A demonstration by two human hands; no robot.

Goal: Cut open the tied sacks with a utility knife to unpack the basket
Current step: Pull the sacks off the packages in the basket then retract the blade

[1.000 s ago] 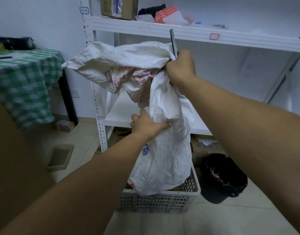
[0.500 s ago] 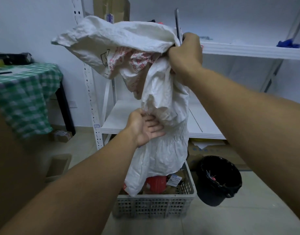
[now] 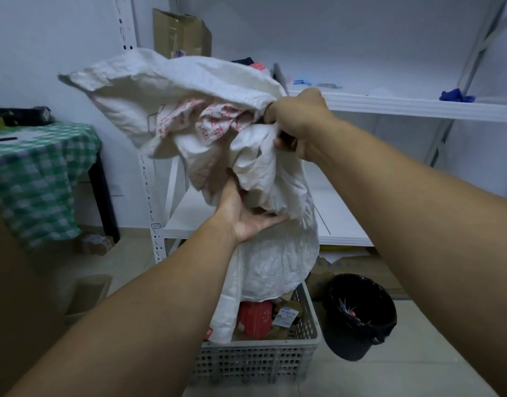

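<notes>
The right grip (image 3: 299, 121), a bare hand, is up high in front of the white shelf (image 3: 418, 106). Its fingers are curled tight round the bunched top of the white sack (image 3: 189, 90). A thin grey thing (image 3: 277, 72) pokes up just behind this grip, too blurry to tell what it is.

The left grip (image 3: 246, 214) is lower, with its palm up and its fingers stretched out flat. It presses under a fat fold of the sack, and its thumb lies against the cloth.

The sack has red print on it. Its top flops out to the left, and its bottom end hangs down into the grey basket (image 3: 258, 359).

The basket sits on the floor, next to the bottom shelf. A red box (image 3: 255, 316) and a packet with a white label (image 3: 286, 316) lie inside it. A black bin (image 3: 358, 313) stands on the floor just right of the basket.

A tabletop with a green checked cloth (image 3: 37, 167) is at the left.
</notes>
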